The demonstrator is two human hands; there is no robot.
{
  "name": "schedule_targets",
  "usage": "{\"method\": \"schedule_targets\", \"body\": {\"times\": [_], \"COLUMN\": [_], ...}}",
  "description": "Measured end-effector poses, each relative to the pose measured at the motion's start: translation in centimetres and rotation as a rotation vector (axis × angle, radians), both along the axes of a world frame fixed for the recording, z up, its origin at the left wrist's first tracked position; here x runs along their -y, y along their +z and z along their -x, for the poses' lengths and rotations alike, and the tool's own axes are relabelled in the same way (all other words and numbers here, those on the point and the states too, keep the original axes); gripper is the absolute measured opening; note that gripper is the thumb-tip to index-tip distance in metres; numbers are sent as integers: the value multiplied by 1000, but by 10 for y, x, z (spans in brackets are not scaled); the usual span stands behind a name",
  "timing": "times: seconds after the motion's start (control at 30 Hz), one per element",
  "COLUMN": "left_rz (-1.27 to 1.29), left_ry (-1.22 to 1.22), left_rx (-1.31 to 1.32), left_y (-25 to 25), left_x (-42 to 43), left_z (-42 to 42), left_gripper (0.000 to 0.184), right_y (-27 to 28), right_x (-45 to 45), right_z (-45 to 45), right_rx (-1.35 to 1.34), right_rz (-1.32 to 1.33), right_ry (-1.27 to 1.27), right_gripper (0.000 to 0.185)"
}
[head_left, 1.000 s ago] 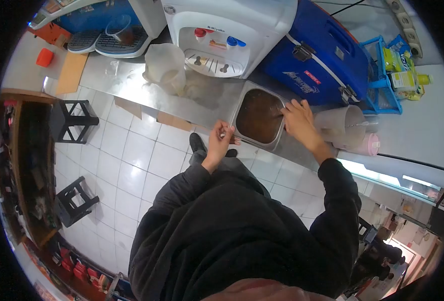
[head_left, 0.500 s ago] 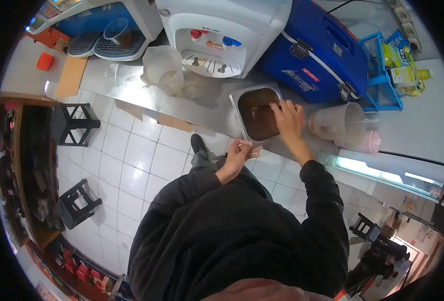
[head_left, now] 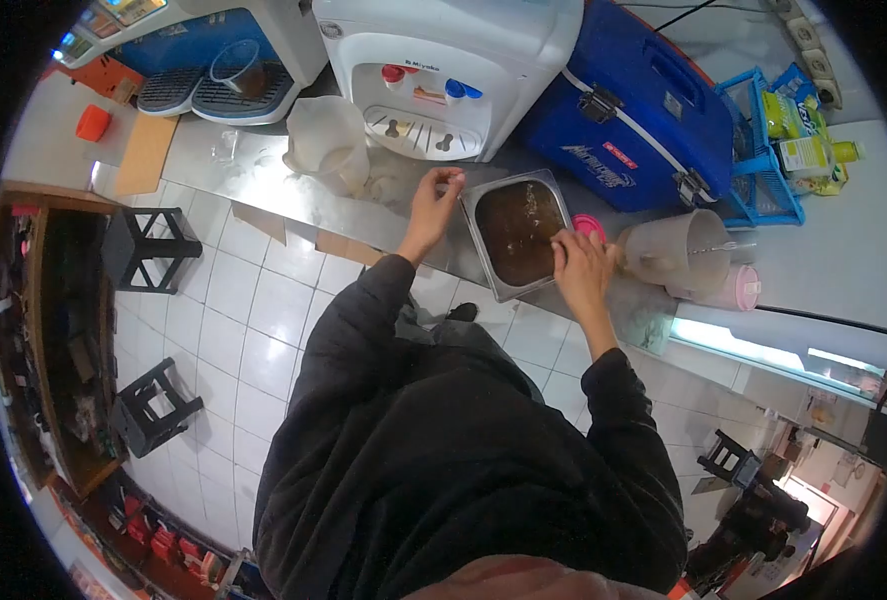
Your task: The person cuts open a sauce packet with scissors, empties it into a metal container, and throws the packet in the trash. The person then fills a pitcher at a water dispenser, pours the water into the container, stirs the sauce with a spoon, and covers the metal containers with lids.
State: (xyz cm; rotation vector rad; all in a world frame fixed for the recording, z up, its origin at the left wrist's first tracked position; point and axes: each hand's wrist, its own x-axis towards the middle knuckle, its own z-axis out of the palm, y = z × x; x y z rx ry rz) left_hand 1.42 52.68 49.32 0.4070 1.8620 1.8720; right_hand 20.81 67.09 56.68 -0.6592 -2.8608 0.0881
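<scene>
A rectangular metal food pan point(head_left: 480, 246) of brown liquid with light specks on its surface sits on the steel counter. My right hand point(head_left: 585, 270) is at the pan's right rim, its fingers bent over the edge. Just behind that hand lies a round pink lid point(head_left: 589, 226). Off the pan's upper left corner, my left hand point(head_left: 429, 212) is raised with its fingertips pinched together. Whatever may be between them is too small to name. Right of my right hand stands a cloudy plastic pitcher point(head_left: 675, 252), with a pink-lidded container point(head_left: 737, 288) beside it.
A white water dispenser point(head_left: 443, 60) and a blue cooler box point(head_left: 628, 120) stand behind the pan. Another cloudy pitcher point(head_left: 328, 145) is on the left. Farther right is a blue basket point(head_left: 763, 190) with packets. Black stools point(head_left: 148, 250) stand on the tiled floor.
My left hand has gone from the pan's front edge up to its left side. My right hand has drawn back from over the liquid to the rim. The pan has shifted slightly; the pink lid now shows.
</scene>
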Motion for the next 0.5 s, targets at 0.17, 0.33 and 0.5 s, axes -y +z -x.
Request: {"method": "schedule_targets", "body": {"times": [0.17,0.33,0.5], "left_rz": [-31,-77,-120], "left_ry": [-56,-23,-9], "left_rx": [-106,-110,113], "left_y": [-7,-31,-22], "left_x": [-20,-22,0], "left_z": [0,-7,-13], "left_gripper": [20,17,16], "right_y": [-7,-5,0], "right_x": [0,-2,-2], "right_z": [-1,-2,0], "right_rx": [-87,-44,15], "right_rz": [-7,53,83], "right_ry": [-31,-2,42], "right_gripper": [5,5,6]}}
